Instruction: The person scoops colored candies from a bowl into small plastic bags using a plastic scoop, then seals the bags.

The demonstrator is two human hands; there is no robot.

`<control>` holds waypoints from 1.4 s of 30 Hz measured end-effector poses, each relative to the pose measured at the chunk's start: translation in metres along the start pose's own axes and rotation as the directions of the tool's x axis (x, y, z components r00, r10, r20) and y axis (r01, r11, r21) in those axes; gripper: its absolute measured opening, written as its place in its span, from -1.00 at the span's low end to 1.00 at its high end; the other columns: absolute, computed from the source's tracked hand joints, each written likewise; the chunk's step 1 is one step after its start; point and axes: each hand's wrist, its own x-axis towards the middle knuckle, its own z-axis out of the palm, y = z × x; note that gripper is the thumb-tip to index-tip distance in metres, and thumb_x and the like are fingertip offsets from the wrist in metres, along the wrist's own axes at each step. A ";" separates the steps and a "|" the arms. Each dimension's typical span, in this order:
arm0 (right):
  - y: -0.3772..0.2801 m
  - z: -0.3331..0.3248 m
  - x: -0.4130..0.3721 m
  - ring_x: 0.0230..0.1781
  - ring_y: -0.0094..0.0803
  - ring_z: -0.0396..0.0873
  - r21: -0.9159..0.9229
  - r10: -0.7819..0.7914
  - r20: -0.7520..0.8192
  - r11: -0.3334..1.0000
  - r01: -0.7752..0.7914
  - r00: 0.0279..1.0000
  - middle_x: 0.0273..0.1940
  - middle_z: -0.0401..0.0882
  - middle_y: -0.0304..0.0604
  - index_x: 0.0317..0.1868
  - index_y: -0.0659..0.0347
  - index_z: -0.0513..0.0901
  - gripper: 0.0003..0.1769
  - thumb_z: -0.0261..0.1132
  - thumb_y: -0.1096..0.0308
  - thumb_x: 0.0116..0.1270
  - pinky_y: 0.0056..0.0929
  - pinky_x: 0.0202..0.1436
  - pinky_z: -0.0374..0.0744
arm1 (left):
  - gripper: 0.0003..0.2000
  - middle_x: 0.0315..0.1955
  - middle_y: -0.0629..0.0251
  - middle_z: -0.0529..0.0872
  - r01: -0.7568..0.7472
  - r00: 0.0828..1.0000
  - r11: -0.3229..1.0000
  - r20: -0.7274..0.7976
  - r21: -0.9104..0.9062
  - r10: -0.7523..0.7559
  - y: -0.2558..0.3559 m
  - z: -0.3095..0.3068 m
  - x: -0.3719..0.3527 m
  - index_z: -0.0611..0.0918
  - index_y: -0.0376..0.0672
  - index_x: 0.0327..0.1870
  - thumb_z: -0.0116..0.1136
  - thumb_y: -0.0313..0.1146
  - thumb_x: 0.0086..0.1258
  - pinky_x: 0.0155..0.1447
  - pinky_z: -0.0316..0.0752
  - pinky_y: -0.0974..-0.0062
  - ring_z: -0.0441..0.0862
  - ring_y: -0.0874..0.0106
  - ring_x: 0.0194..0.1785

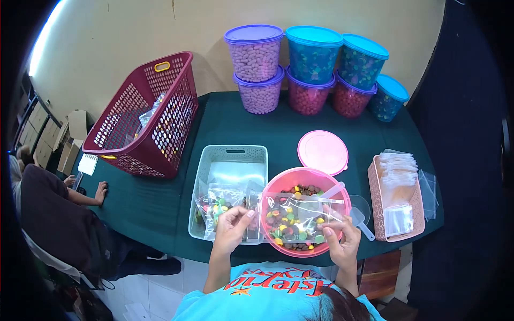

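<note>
A clear plastic bag (300,214) is stretched sideways between my hands, over the pink tub (347,206). My left hand (231,227) grips its left end, thumb on top. At the other end, my right hand (344,238) pinches the plastic between thumb and fingers. Colored button candies (308,190) in brown, yellow, green and red lie in the tub and show through the bag. Left of it, a pale green basket (199,160) holds plastic bags of candies (220,206), close to my left hand. A clear scoop (365,229) rests right of the tub.
A pink basket (377,224) of clear bags stands at the right, and a pink lid (323,152) lies behind the tub. Lidded candy containers (259,56) are stacked along the wall. A maroon basket (170,144) stands left, near a seated person (64,214).
</note>
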 end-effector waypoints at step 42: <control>-0.022 -0.002 0.029 -0.30 -0.25 0.53 -0.155 -0.097 0.049 0.982 0.103 0.994 -0.36 0.57 -0.10 -0.32 0.24 0.55 -0.88 0.18 0.42 0.10 -0.35 -0.15 0.39 | -0.09 0.05 0.11 0.43 -0.385 0.891 0.830 0.395 0.403 0.222 -0.012 0.013 -0.041 0.35 -0.25 0.18 0.48 -0.06 -0.31 0.19 0.23 0.32 0.37 0.22 0.14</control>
